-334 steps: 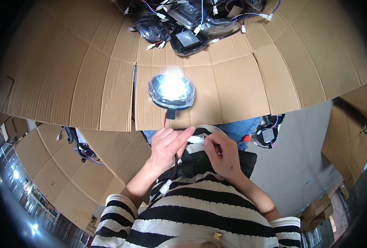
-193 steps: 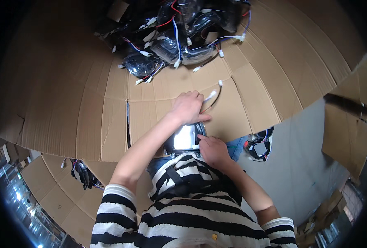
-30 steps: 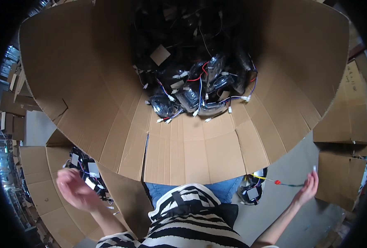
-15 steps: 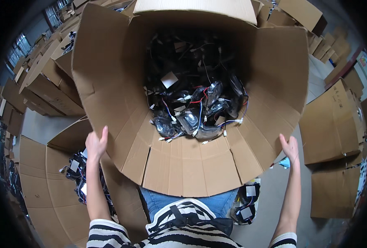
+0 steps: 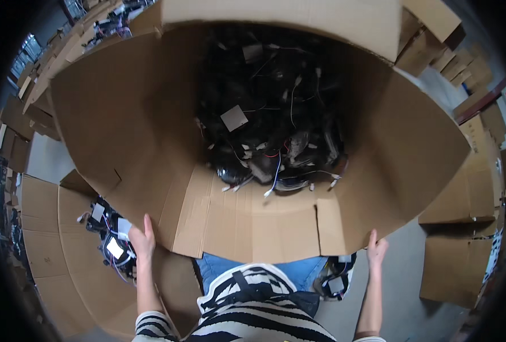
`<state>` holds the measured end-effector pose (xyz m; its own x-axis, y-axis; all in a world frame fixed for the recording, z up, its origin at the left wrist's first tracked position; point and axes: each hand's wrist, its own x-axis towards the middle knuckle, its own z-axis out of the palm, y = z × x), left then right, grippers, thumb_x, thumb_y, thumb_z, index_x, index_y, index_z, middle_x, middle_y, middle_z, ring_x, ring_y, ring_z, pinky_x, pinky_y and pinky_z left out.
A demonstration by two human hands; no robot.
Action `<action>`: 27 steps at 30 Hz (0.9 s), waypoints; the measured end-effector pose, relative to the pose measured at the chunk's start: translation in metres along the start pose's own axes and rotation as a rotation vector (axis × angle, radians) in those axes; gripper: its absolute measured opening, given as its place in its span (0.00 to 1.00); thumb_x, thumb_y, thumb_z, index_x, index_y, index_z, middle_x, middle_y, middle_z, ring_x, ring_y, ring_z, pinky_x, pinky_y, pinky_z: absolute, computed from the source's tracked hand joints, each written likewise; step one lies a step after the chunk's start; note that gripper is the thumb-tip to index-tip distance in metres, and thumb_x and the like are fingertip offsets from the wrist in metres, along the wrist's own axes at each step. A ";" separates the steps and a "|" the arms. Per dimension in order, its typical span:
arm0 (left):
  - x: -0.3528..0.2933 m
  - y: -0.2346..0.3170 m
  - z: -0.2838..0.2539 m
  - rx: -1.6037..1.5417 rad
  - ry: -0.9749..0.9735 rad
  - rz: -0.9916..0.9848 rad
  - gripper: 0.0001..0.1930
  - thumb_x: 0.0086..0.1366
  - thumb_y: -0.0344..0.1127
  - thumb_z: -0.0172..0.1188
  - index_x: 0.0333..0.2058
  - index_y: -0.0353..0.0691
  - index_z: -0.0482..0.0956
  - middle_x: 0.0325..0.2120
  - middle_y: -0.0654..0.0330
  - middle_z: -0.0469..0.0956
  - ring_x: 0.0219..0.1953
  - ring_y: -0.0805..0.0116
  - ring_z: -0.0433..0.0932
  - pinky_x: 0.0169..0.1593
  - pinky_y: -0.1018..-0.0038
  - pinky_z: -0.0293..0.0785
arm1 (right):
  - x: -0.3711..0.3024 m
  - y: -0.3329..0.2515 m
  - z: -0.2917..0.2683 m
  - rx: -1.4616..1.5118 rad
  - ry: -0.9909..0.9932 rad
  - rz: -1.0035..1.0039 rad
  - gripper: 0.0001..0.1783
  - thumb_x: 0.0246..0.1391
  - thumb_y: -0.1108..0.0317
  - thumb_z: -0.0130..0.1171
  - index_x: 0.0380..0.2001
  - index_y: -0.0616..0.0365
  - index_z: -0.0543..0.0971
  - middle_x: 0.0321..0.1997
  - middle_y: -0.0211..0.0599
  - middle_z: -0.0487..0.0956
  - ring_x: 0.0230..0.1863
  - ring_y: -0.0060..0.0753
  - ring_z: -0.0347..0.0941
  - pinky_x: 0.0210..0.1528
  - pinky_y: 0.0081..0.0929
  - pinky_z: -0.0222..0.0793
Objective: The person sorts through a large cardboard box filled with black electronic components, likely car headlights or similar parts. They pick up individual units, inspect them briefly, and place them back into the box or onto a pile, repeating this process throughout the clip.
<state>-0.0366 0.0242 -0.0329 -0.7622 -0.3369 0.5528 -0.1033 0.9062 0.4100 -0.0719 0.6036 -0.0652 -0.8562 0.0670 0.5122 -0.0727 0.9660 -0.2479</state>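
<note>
A large cardboard box (image 5: 270, 228) fills the middle of the view, its mouth facing me and its near edge at my waist. Deep inside lies a heap of black parts (image 5: 276, 128) with thin wires and white connectors, some wrapped in clear plastic. My left hand (image 5: 143, 238) is closed on the box's near left edge, thumb up along the cardboard. On the near right edge my right hand (image 5: 377, 249) is closed too, its thumb pointing up. The fingers of both hands are partly hidden.
At left stands an open carton (image 5: 42, 239) with black wired parts (image 5: 113, 239). More wired parts (image 5: 337, 282) lie beside my right leg. Stacked cartons (image 5: 458, 262) stand at right, and more boxes crowd the far left. Grey floor (image 5: 398, 273) shows at right.
Both hands have moved nearer to me and closer together. The box has tilted and its flaps spread wider across the view; the parts inside have shifted a little.
</note>
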 end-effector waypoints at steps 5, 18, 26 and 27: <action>0.008 -0.005 0.007 0.067 -0.197 -0.299 0.24 0.60 0.40 0.50 0.14 0.21 0.65 0.07 0.50 0.65 0.11 0.70 0.57 0.18 0.67 0.55 | 0.010 0.000 -0.005 0.139 -0.136 0.266 0.25 0.51 0.60 0.50 0.09 0.69 0.65 0.06 0.42 0.62 0.10 0.27 0.51 0.14 0.33 0.47; -0.009 0.038 -0.029 -0.226 0.070 -0.312 0.11 0.62 0.34 0.46 0.25 0.33 0.71 0.17 0.67 0.66 0.20 0.79 0.61 0.24 0.83 0.57 | 0.003 0.000 -0.047 0.312 -0.353 0.541 0.13 0.54 0.65 0.47 0.27 0.67 0.70 0.18 0.29 0.67 0.20 0.15 0.54 0.20 0.17 0.50; -0.054 0.098 0.136 -0.309 -0.870 -0.037 0.08 0.52 0.34 0.54 0.30 0.37 0.73 0.24 0.53 0.72 0.27 0.58 0.72 0.30 0.67 0.68 | -0.061 -0.082 -0.060 0.829 -0.474 0.835 0.14 0.53 0.74 0.43 0.44 0.60 0.66 0.25 0.30 0.74 0.21 0.11 0.55 0.23 0.10 0.50; -0.061 0.093 0.160 -0.262 -0.926 0.023 0.11 0.52 0.37 0.55 0.33 0.37 0.72 0.26 0.52 0.73 0.30 0.56 0.73 0.33 0.64 0.69 | -0.059 -0.092 -0.065 0.875 -0.589 0.873 0.16 0.52 0.75 0.43 0.47 0.59 0.63 0.25 0.30 0.75 0.21 0.11 0.57 0.23 0.10 0.51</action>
<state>-0.1017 0.1699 -0.1449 -0.9760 0.1177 -0.1832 -0.0210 0.7864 0.6174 0.0183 0.5270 -0.0191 -0.8628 0.2397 -0.4451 0.4898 0.1788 -0.8533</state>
